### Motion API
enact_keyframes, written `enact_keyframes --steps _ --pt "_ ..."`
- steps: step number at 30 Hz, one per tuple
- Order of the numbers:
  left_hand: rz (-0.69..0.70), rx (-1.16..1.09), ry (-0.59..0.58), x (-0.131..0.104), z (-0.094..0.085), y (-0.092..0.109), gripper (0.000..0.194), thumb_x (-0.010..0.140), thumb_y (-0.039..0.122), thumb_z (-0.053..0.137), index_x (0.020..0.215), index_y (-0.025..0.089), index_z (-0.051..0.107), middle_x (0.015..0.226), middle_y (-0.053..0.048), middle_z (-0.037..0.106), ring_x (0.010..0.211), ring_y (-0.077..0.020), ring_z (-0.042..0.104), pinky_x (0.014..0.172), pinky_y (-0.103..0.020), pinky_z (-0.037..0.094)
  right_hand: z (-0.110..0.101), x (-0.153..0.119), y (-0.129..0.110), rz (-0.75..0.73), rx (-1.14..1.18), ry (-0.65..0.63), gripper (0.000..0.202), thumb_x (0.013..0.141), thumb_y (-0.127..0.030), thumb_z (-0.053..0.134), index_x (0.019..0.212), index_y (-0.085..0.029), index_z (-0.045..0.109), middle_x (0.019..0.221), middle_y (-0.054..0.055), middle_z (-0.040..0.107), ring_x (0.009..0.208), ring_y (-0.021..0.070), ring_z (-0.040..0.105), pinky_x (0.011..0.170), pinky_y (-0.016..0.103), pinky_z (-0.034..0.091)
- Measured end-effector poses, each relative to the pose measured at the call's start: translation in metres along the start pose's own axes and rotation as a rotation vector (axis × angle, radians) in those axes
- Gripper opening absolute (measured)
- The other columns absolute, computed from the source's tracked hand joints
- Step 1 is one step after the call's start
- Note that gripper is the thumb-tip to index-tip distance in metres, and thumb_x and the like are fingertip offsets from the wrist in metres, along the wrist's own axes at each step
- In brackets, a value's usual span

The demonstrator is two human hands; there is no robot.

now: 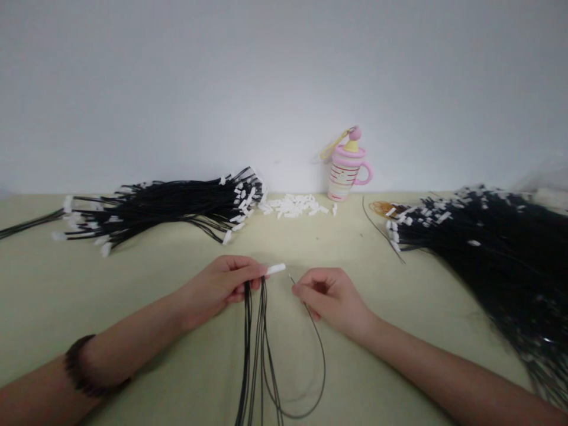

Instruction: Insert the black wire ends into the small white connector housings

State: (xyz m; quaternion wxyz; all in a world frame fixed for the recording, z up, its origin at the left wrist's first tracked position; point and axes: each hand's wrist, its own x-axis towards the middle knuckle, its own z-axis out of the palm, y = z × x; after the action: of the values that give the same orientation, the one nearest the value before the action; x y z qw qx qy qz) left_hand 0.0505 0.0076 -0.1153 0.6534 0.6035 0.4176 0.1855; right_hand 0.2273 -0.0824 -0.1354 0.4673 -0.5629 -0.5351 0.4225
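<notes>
A small white connector housing point(276, 268) sticks out to the right from the fingertips of my left hand point(239, 278), which is closed on it. Several thin black wires point(247, 349) hang down from that hand toward the bottom edge. My right hand point(331, 299) pinches one thin black wire point(323, 349) near its bare, shiny tip. This wire loops down and back toward the hanging ones. Its tip points up and left, a short gap from the housing's right end. Part of the housing is hidden under my left fingers.
Back left lies a bundle of black wires point(177, 204) with white connectors. Loose white housings point(293, 205) are heaped near the wall, beside a pink and white toy cup point(345, 171). A large black wire pile point(497, 236) covers the right side. One loose wire point(381, 229) lies near it.
</notes>
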Motion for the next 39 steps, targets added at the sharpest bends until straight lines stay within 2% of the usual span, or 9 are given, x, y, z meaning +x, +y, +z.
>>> enact_keyframes --steps 11,22,27,30,34,37,39 --pt "0.034 0.111 0.009 -0.003 0.004 -0.001 0.028 0.069 0.038 0.060 0.056 0.014 0.057 0.052 0.004 0.048 0.042 -0.0043 0.030 0.039 -0.018 0.017 0.000 0.001 0.006 -0.082 -0.073 0.000 0.022 0.074 -0.026 0.054 0.055 -0.014 0.051 0.046 -0.005 0.039 0.042 0.0045 0.032 0.039 0.017 0.023" --pt "0.054 0.147 0.016 -0.002 0.005 -0.001 0.028 0.070 0.038 0.058 0.056 0.014 0.057 0.051 0.004 0.048 0.042 -0.0050 0.030 0.040 -0.019 0.017 0.001 -0.001 0.005 -0.133 -0.180 0.028 0.022 0.074 -0.024 0.052 0.054 -0.015 0.049 0.050 -0.004 0.041 0.047 0.0060 0.035 0.045 0.018 0.029" --pt "0.048 0.233 0.036 -0.005 0.008 -0.001 0.032 0.072 0.043 0.055 0.055 0.015 0.055 0.044 0.006 0.038 0.043 -0.0066 0.027 0.042 -0.021 0.015 0.002 -0.003 0.003 -0.158 -0.241 0.048 0.021 0.073 -0.020 0.050 0.053 -0.015 0.046 0.049 -0.004 0.039 0.046 0.0055 0.034 0.043 0.017 0.027" --pt "0.057 0.282 0.042 -0.006 0.009 -0.003 0.035 0.071 0.046 0.054 0.054 0.016 0.053 0.042 0.007 0.031 0.044 -0.0079 0.025 0.043 -0.023 0.014 0.002 -0.005 0.000 -0.230 -0.341 0.064 0.020 0.071 -0.016 0.050 0.053 -0.015 0.043 0.048 -0.005 0.038 0.045 0.0049 0.034 0.043 0.017 0.025" --pt "0.082 0.356 0.027 -0.006 0.010 -0.004 0.032 0.072 0.043 0.053 0.056 0.016 0.054 0.043 0.007 0.029 0.046 -0.0090 0.026 0.046 -0.024 0.016 0.002 -0.008 -0.002 -0.401 -0.499 0.089 0.020 0.068 -0.009 0.050 0.053 -0.015 0.038 0.051 -0.005 0.039 0.048 0.0058 0.036 0.047 0.018 0.026" --pt "0.086 0.373 0.020 -0.008 0.012 -0.001 0.029 0.072 0.040 0.053 0.055 0.016 0.055 0.044 0.007 0.031 0.048 -0.0093 0.027 0.048 -0.024 0.017 0.003 -0.009 -0.001 -0.467 -0.538 0.115 0.016 0.070 -0.008 0.049 0.058 -0.016 0.041 0.062 -0.001 0.042 0.056 0.0081 0.042 0.052 0.020 0.031" --pt "0.080 0.375 0.008 -0.011 0.014 0.003 0.029 0.072 0.039 0.053 0.055 0.015 0.055 0.046 0.006 0.034 0.049 -0.0096 0.029 0.049 -0.024 0.019 0.003 -0.010 0.000 -0.501 -0.516 0.124 0.014 0.072 -0.009 0.049 0.061 -0.016 0.043 0.072 0.002 0.045 0.068 0.0111 0.048 0.058 0.021 0.037"
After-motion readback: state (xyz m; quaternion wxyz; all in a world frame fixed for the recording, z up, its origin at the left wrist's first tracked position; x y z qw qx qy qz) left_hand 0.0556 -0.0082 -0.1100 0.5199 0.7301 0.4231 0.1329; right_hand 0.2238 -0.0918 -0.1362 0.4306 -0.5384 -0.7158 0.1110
